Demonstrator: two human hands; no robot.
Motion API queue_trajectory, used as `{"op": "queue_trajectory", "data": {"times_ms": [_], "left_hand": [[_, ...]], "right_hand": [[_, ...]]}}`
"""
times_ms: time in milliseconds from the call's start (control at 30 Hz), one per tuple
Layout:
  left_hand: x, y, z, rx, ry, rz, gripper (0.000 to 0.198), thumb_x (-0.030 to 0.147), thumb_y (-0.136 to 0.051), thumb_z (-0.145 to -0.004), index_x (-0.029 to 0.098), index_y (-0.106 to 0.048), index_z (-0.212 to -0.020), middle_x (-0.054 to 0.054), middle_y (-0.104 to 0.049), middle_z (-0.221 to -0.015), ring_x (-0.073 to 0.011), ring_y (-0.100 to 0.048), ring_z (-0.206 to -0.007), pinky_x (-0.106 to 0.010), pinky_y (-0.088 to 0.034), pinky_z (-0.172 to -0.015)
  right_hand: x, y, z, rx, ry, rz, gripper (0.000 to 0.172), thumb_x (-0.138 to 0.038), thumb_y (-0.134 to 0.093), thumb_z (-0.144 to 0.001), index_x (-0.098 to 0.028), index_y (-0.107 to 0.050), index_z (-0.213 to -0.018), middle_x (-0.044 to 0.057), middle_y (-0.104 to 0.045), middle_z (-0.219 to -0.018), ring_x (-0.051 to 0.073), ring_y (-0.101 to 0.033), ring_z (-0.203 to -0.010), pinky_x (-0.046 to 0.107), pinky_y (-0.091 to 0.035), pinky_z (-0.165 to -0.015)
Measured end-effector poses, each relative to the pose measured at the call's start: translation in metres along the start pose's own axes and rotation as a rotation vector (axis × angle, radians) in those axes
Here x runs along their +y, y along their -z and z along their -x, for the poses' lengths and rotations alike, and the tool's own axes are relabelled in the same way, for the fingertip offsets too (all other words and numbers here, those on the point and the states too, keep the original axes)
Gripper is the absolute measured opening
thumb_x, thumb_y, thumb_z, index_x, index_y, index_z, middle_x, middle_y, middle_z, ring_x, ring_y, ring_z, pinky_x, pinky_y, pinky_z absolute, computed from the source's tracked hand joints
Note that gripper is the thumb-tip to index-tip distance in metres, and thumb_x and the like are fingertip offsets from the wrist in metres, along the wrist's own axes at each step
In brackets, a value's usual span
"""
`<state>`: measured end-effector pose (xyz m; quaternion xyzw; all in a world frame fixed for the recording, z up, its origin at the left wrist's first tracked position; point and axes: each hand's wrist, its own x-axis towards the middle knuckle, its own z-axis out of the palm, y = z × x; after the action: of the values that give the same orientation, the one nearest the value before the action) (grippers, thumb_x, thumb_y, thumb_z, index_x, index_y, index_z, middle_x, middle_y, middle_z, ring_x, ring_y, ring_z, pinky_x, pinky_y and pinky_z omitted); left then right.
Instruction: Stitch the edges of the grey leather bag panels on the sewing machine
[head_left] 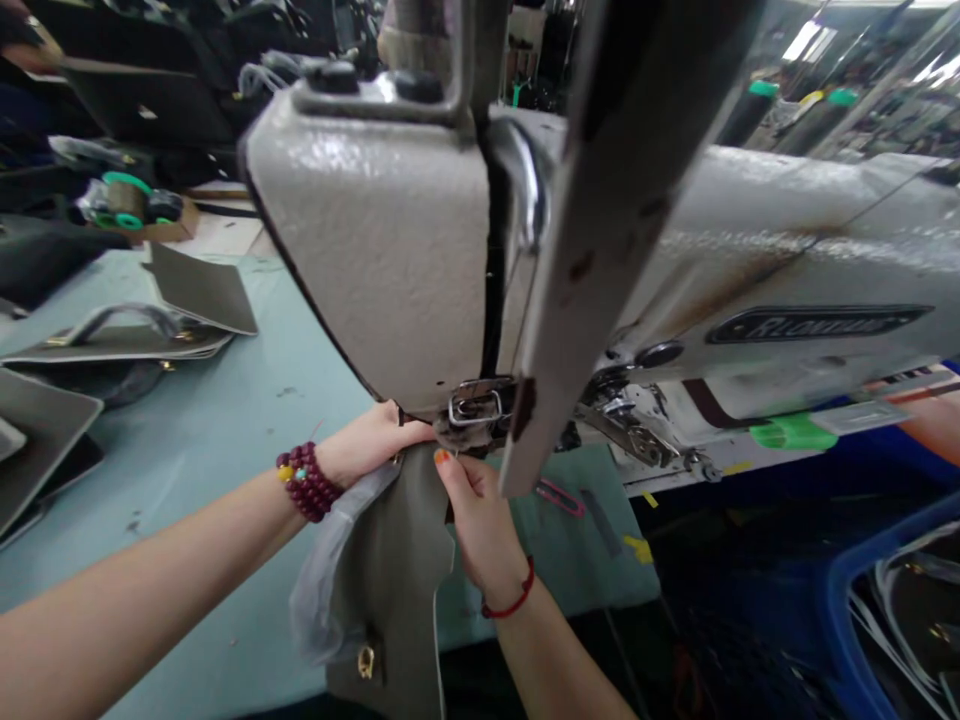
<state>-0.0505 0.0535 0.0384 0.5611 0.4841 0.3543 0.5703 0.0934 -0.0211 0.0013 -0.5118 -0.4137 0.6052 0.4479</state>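
A grey-brown leather piece [397, 570] with a gold clasp [365, 661] hangs over the front edge of the green work surface. Its upper end lies beneath the head of a large sewing machine [367, 240]. My left hand [375, 440], with beaded bracelets at the wrist, holds the piece's left side near a plastic-wrapped handle [326, 570]. Thumb and fingers of my right hand [480, 510] pinch its right edge, just below the presser area. The machine head hides some fingertips and the needle.
Other grey bag pieces [187, 290] lie at the left, thread spools [127, 200] behind them. Pink scissors [560, 497] rest right of my right hand. A blue bin [832, 600] stands at lower right. A slanted metal bar [600, 230] crosses in front.
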Motion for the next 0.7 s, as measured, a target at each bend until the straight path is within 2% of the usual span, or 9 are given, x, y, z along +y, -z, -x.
{"op": "queue_trajectory", "data": {"times_ms": [100,233,333,400,433,533,567,633,700], "left_hand": [[0.0,-0.016,0.012,-0.03,0.046,0.066,0.026,0.035,-0.073,-0.076,0.016,-0.076,-0.094,-0.004,-0.079,-0.088,-0.0217,-0.072,-0.082,-0.033,-0.058,-0.081],[0.0,-0.03,0.019,0.019,0.15,0.194,0.035,0.041,-0.073,-0.076,0.016,-0.075,-0.101,-0.006,-0.079,-0.091,-0.0227,-0.072,-0.081,-0.031,-0.059,-0.075],[-0.004,-0.028,0.02,0.023,0.144,0.175,0.039,0.046,-0.067,-0.081,0.017,-0.074,-0.105,-0.006,-0.078,-0.096,-0.0238,-0.072,-0.084,-0.033,-0.059,-0.076],[-0.012,-0.022,0.027,0.084,0.092,0.048,0.04,0.047,-0.059,-0.086,0.018,-0.072,-0.11,-0.007,-0.076,-0.105,-0.0256,-0.07,-0.095,-0.037,-0.057,-0.087],[-0.018,-0.019,0.035,0.156,0.044,-0.043,0.04,0.045,-0.055,-0.089,0.018,-0.07,-0.114,-0.008,-0.074,-0.112,-0.0265,-0.067,-0.104,-0.039,-0.053,-0.095],[-0.049,-0.014,0.071,0.423,-0.173,-0.31,0.045,0.037,-0.049,-0.094,0.02,-0.055,-0.135,-0.011,-0.057,-0.139,-0.028,-0.052,-0.129,-0.047,-0.035,-0.115],[-0.06,-0.016,0.085,0.448,-0.228,-0.366,0.049,0.035,-0.05,-0.093,0.022,-0.048,-0.141,-0.011,-0.049,-0.147,-0.0287,-0.047,-0.135,-0.048,-0.032,-0.117],[-0.08,-0.024,0.106,0.357,-0.195,-0.44,0.059,0.037,-0.06,-0.088,0.023,-0.045,-0.143,-0.012,-0.041,-0.154,-0.0329,-0.039,-0.141,-0.05,-0.03,-0.118],[-0.088,-0.036,0.115,0.308,-0.102,-0.353,0.066,0.044,-0.063,-0.084,0.02,-0.046,-0.143,-0.014,-0.046,-0.15,-0.0353,-0.043,-0.138,-0.05,-0.037,-0.114]], "right_hand": [[-0.006,0.017,-0.003,-0.08,-0.044,0.062,0.047,-0.055,-0.054,-0.087,-0.017,-0.05,-0.06,-0.003,-0.043,-0.054,0.01,-0.038,-0.051,0.021,-0.028,-0.048],[-0.018,0.035,-0.011,-0.201,-0.126,0.103,0.046,-0.056,-0.057,-0.085,-0.017,-0.055,-0.063,-0.002,-0.049,-0.057,0.01,-0.042,-0.052,0.021,-0.03,-0.048],[-0.032,0.045,-0.015,-0.315,-0.17,0.045,0.041,-0.054,-0.061,-0.083,-0.016,-0.061,-0.068,-0.001,-0.055,-0.062,0.012,-0.048,-0.057,0.021,-0.035,-0.052],[-0.038,0.052,-0.013,-0.363,-0.195,0.033,0.037,-0.05,-0.064,-0.083,-0.016,-0.062,-0.069,-0.001,-0.057,-0.064,0.012,-0.049,-0.06,0.021,-0.035,-0.054],[-0.038,0.055,-0.009,-0.373,-0.205,0.041,0.035,-0.048,-0.065,-0.082,-0.016,-0.062,-0.068,-0.001,-0.057,-0.064,0.012,-0.049,-0.06,0.021,-0.035,-0.054],[-0.025,0.057,0.013,-0.33,-0.218,0.034,0.035,-0.045,-0.068,-0.082,-0.017,-0.059,-0.064,-0.002,-0.055,-0.062,0.012,-0.048,-0.06,0.021,-0.034,-0.053],[-0.017,0.055,0.022,-0.286,-0.223,-0.004,0.037,-0.047,-0.067,-0.082,-0.017,-0.058,-0.064,-0.002,-0.054,-0.061,0.012,-0.049,-0.06,0.021,-0.035,-0.053],[-0.002,0.047,0.041,-0.19,-0.255,-0.086,0.04,-0.053,-0.061,-0.085,-0.016,-0.061,-0.07,0.0,-0.057,-0.063,0.013,-0.051,-0.059,0.022,-0.038,-0.054],[0.009,0.036,0.055,-0.094,-0.208,-0.1,0.04,-0.054,-0.058,-0.088,-0.015,-0.063,-0.08,0.002,-0.06,-0.07,0.014,-0.053,-0.063,0.022,-0.039,-0.056]]}}
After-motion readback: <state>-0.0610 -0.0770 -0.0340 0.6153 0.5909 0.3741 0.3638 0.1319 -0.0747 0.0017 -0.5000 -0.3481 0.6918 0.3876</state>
